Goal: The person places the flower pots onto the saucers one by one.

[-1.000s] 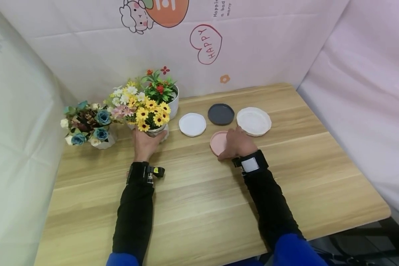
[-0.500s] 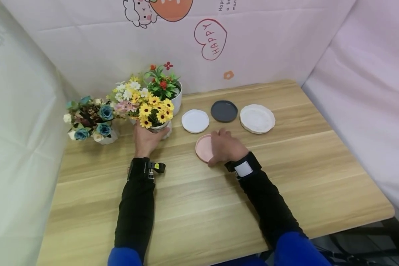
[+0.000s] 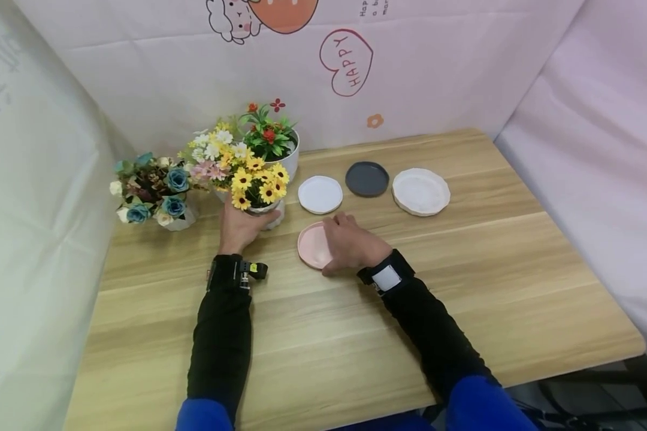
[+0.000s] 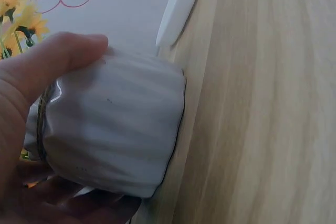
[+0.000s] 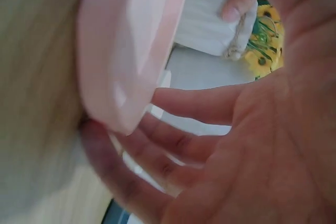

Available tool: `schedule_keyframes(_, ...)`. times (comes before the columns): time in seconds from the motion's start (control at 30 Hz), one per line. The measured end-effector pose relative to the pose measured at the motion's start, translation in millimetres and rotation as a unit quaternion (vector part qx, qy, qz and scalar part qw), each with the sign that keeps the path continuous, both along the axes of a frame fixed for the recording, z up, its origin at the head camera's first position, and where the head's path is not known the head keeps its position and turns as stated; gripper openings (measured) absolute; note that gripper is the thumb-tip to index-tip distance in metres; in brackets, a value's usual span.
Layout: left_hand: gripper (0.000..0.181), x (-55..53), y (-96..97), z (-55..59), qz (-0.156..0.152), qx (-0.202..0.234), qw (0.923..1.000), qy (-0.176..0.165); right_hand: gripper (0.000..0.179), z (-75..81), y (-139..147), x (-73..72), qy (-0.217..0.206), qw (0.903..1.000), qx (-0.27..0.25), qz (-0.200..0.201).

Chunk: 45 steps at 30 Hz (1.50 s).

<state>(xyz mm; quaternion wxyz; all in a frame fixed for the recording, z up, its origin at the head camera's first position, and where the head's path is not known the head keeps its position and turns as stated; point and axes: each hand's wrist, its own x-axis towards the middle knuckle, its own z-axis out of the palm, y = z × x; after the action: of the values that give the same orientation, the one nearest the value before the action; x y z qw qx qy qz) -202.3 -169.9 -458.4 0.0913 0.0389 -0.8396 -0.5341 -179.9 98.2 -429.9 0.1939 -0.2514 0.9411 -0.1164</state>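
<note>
My left hand (image 3: 241, 226) grips a white ribbed flowerpot (image 4: 118, 124) holding yellow artificial daisies (image 3: 261, 184). In the left wrist view the thumb lies across the pot's side, and the other fingers wrap beneath it in the picture. My right hand (image 3: 353, 242) holds a round pink saucer (image 3: 311, 245) by its right side, thumb at the near edge and fingers at the far edge. Seen from the right wrist, the fingers curve along the pink rim, with the daisy pot and left hand close behind. The hand covers the saucer's right part.
Behind the hands lie a small white saucer (image 3: 320, 194), a dark grey saucer (image 3: 366, 178) and a larger white saucer (image 3: 421, 191). Potted blue roses (image 3: 176, 179), white-and-pink flowers (image 3: 212, 149) and a red-flowered plant (image 3: 269, 136) stand at the left of the wooden table (image 3: 463, 299).
My right hand has slid the pink saucer leftward, away from the larger white saucer and closer to the daisy pot. The left hand stays on its pot. The head view has shifted slightly.
</note>
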Motion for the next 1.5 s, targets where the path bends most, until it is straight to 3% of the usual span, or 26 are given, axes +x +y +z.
schedule_keyframes(0.13,0.101,0.8,-1.2,-0.9,-0.016,0.001,0.9998,0.012,0.109,-5.0,-1.6,-2.2,0.009,0.9988,-0.039,0.029)
schedule_keyframes(0.3,0.103,2.7,-4.0,0.5,-0.02,-0.003,0.9998,-0.005,0.112,-11.0,-1.8,-5.3,-0.006,0.9959,-0.084,0.033)
schedule_keyframes(0.5,0.103,5.3,-5.5,2.7,-0.01,-0.041,0.9985,-0.035,0.116,-13.0,1.1,-7.6,-0.029,0.9949,-0.094,0.022)
schedule_keyframes(0.83,0.101,9.9,-5.1,11.3,-0.024,-0.048,0.9981,-0.029,0.122,-12.0,7.2,-17.0,-0.031,0.9946,-0.081,0.057)
schedule_keyframes(0.93,0.103,12.3,-3.6,17.2,-0.034,-0.055,0.9976,-0.027,0.123,-10.5,12.5,-18.9,-0.05,0.993,-0.095,0.047)
schedule_keyframes(1.07,0.106,14.9,-0.6,27.1,-0.057,-0.07,0.9954,-0.033,0.121,-7.3,19.7,-20.2,-0.078,0.9885,-0.128,0.023)
schedule_keyframes(1.23,0.106,21.0,7.6,38.6,-0.102,-0.072,0.9911,-0.046,0.117,-6.4,25.7,-23.8,-0.081,0.9848,-0.15,0.032)
schedule_keyframes(1.5,0.098,31.7,29.1,39.8,-0.186,0.0,0.9823,-0.023,0.112,-5.8,30.9,-29.8,-0.114,0.9687,-0.213,0.058)
